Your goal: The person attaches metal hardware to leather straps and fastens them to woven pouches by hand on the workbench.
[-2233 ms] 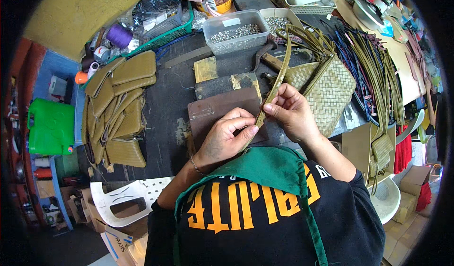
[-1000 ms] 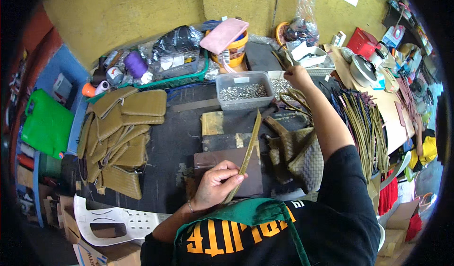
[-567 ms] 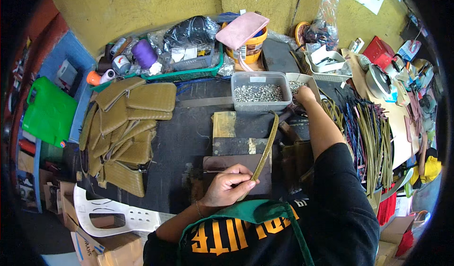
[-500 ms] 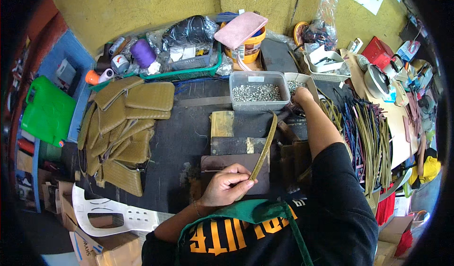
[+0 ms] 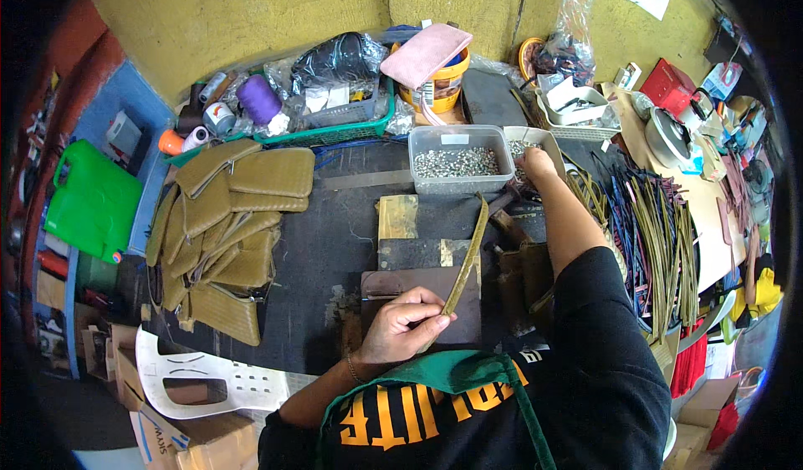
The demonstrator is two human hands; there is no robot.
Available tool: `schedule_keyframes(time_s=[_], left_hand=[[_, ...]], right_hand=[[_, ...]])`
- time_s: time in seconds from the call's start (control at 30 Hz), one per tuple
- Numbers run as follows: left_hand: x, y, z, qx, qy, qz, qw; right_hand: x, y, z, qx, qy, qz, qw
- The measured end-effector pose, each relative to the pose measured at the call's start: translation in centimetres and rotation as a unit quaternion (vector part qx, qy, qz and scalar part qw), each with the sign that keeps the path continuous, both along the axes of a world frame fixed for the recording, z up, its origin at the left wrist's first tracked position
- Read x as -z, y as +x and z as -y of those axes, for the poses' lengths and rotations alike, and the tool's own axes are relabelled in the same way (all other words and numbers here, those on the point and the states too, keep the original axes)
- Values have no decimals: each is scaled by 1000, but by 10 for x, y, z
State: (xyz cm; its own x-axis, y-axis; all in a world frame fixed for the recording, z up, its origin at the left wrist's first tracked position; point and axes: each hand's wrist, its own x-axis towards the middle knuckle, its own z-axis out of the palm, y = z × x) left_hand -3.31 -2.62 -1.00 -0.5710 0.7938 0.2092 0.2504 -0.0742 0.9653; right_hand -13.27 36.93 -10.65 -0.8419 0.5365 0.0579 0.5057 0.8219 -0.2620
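Note:
My left hand pinches one end of a narrow olive-green strap between thumb and fingers. The strap stands up and away from me, curving slightly at its far tip. My right hand reaches down into a whitish open box of small metal pieces. Its fingers are bent together there, and what they hold is hidden. Beside that box, a clear plastic tub contains many small silvery metal fasteners. Under the strap lie a dark brown flat slab and a worn dark block.
Olive woven-pattern pouches are piled at the left. Bundled straps hang over the right side. A hammer lies near the tub. Along the back stand a green basket and a yellow bucket with a pink pouch on top.
The view has shifted slightly. My right hand stays in the whitish box with its fingers moving a little; my left hand keeps hold of the strap in much the same place.

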Motion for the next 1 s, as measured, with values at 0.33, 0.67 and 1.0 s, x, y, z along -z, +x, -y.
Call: schedule_keyframes(time_s=[0.33,0.67,1.0], left_hand=[[-1,-5,-3,4,3,-13,1000],[0,2,4,-7,3,7,1000],[-8,4,-4,-74,-48,-86,992]], right_hand=[[6,-5,-25,15,-29,-90,995],[-6,2,-25,-47,-138,49,988],[-140,88,102,-145,-566,-280,762]])
